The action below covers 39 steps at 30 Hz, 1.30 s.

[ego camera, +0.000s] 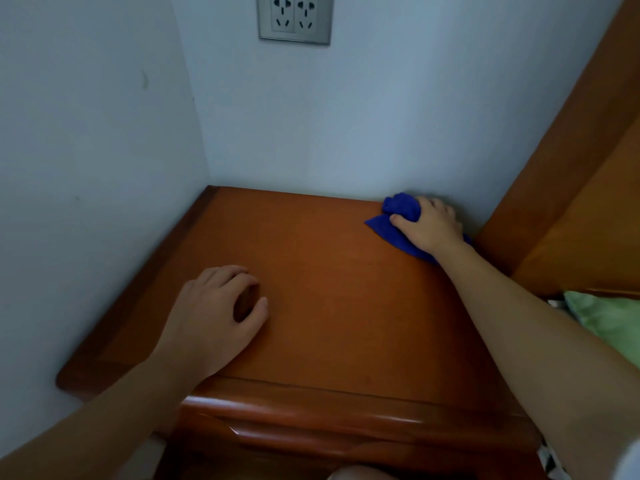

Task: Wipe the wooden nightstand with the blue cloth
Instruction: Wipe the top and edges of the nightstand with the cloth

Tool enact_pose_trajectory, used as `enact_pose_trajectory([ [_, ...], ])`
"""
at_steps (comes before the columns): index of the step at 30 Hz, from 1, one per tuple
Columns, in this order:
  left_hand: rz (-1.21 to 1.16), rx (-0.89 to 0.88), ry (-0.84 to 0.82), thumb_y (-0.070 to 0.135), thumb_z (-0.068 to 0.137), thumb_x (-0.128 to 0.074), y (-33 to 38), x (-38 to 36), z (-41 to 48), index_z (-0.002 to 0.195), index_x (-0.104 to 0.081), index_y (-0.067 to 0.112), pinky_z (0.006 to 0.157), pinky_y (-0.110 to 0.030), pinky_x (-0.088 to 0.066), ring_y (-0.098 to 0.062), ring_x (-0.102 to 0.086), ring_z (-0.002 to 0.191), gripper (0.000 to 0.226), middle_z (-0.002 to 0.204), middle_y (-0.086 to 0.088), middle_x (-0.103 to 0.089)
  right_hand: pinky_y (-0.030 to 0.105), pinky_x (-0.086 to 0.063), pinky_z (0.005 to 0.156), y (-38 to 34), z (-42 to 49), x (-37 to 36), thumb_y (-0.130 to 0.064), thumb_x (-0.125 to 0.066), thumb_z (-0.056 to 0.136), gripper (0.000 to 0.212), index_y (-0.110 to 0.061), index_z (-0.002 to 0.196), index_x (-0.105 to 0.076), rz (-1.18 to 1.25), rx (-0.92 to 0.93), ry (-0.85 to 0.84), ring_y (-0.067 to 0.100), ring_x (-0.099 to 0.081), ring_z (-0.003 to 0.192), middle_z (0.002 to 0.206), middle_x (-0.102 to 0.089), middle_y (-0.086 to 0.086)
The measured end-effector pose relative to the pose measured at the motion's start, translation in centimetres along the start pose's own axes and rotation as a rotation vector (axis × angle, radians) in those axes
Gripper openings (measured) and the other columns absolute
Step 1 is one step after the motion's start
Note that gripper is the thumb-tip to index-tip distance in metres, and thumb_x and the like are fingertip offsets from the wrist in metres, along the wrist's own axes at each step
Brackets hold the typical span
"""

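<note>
The wooden nightstand (329, 289) fills the middle of the head view, its reddish-brown top bare. A crumpled blue cloth (398, 216) lies at the far right corner of the top, close to the wall. My right hand (427, 225) presses down on the cloth and grips it, the thumb on its left side. My left hand (214, 313) rests on the near left part of the top, fingers curled loosely, holding nothing.
White walls close in at the left and at the back, with a double socket (295, 17) high on the back wall. A wooden headboard (571, 188) rises at the right. Green bedding (609, 320) lies below it.
</note>
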<state>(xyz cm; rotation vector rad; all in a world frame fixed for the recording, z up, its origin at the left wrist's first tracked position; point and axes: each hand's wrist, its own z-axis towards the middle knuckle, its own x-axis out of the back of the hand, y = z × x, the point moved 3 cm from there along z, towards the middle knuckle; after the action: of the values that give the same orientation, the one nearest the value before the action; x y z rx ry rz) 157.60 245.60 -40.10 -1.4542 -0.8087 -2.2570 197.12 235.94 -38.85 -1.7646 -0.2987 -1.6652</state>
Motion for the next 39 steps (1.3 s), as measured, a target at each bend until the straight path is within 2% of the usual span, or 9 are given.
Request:
enact_pose_trajectory([
  [5,-0.001,0.004,-0.004,0.062,0.087,-0.038,-0.1,0.0,0.0,0.116,-0.069,0.026,0.096,-0.042,-0.045,-0.018,-0.054,0.122,0.056,0.128,0.004,-0.064,0.057,-0.029,0.118,-0.1,-0.5,-0.2,-0.076,-0.048,0.085,0.083,-0.031,0.154,-0.035,-0.02,0.041,-0.019,0.036,-0.031,0.147,0.161,-0.035,0.007],
  [11,0.005,0.011,-0.031,0.065,0.087,-0.035,0.0,-0.3,0.0,0.119,-0.068,0.026,0.099,-0.042,-0.043,-0.018,-0.052,0.124,0.059,0.13,0.004,-0.062,0.055,-0.026,0.121,-0.7,-6.4,-0.6,-0.075,-0.049,0.085,0.08,-0.032,0.152,-0.042,0.006,0.267,-0.042,0.028,-0.033,0.149,0.164,-0.033,0.002],
  [16,-0.012,0.014,-0.029,0.064,0.087,-0.036,0.3,0.1,-0.2,0.119,-0.069,0.024,0.101,-0.043,-0.044,-0.019,-0.053,0.124,0.061,0.129,0.003,-0.064,0.049,-0.017,0.124,-2.3,-13.5,-0.5,-0.068,-0.054,0.091,0.076,-0.034,0.156,-0.034,0.017,0.366,-0.098,0.027,-0.024,0.153,0.168,-0.024,-0.001],
  [23,-0.023,0.017,-0.069,0.058,0.092,-0.043,0.7,0.4,-1.0,0.131,-0.064,0.021,0.109,-0.042,-0.039,-0.02,-0.047,0.134,0.058,0.142,-0.001,-0.058,0.046,-0.007,0.128,-3.2,-21.4,-1.5,-0.074,-0.042,0.091,0.08,-0.036,0.159,-0.024,0.01,0.46,-0.137,0.021,-0.014,0.156,0.171,-0.014,-0.003],
  [25,-0.025,0.017,-0.07,0.057,0.092,-0.043,0.6,0.4,-1.1,0.133,-0.063,0.021,0.11,-0.042,-0.038,-0.019,-0.046,0.135,0.058,0.143,-0.001,-0.057,0.044,-0.007,0.127,-3.3,-21.7,-1.4,-0.077,-0.041,0.087,0.083,-0.037,0.158,-0.026,0.027,0.468,-0.14,0.019,-0.015,0.156,0.17,-0.016,-0.005],
  [31,-0.026,0.001,-0.024,0.058,0.09,-0.041,0.5,0.2,-0.8,0.126,-0.069,0.021,0.106,-0.041,-0.041,-0.019,-0.051,0.13,0.059,0.137,-0.001,-0.062,0.042,-0.011,0.125,-3.9,-18.8,-1.0,-0.07,-0.056,0.089,0.075,-0.036,0.153,-0.038,0.073,0.441,-0.106,0.017,-0.023,0.153,0.166,-0.028,-0.007],
  [35,-0.037,-0.009,0.009,0.059,0.089,-0.04,0.2,0.0,-0.7,0.119,-0.072,0.02,0.099,-0.041,-0.045,-0.02,-0.056,0.124,0.059,0.13,-0.001,-0.067,0.047,-0.016,0.124,-4.9,-15.2,-1.5,-0.07,-0.056,0.089,0.074,-0.035,0.152,-0.04,0.067,0.4,-0.087,0.022,-0.026,0.152,0.165,-0.03,-0.004],
  [39,-0.035,-0.008,0.015,0.06,0.089,-0.039,0.0,-0.2,-0.5,0.12,-0.071,0.022,0.099,-0.039,-0.042,-0.018,-0.055,0.124,0.059,0.131,0.001,-0.065,0.053,-0.02,0.124,-6.3,-10.9,-2.4,-0.072,-0.055,0.087,0.077,-0.032,0.152,-0.041,0.046,0.362,-0.066,0.025,-0.029,0.151,0.165,-0.032,-0.001],
])
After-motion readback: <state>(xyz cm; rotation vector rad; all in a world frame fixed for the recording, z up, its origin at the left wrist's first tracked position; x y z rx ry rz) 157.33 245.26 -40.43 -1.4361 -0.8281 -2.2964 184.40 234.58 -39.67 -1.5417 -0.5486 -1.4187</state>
